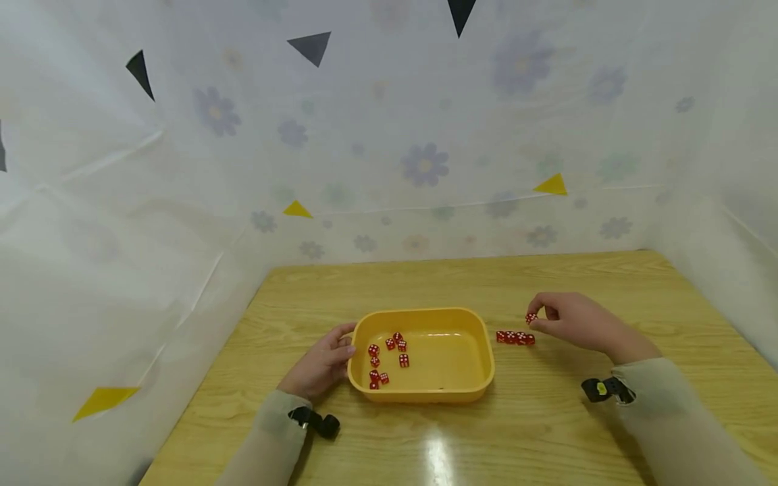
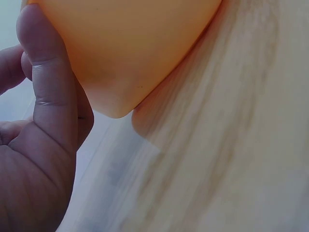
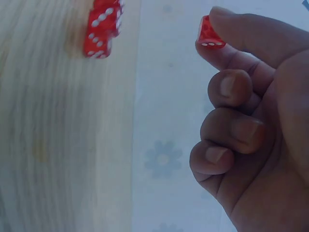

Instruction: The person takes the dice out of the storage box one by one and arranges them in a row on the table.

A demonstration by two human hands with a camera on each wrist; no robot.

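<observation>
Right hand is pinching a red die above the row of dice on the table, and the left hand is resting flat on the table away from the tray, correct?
Not quite. The left hand is not away from the tray: it touches the tray's left end, as the head and left wrist views show. The rest holds: the right hand pinches a red die above the row of dice on the table.
</observation>
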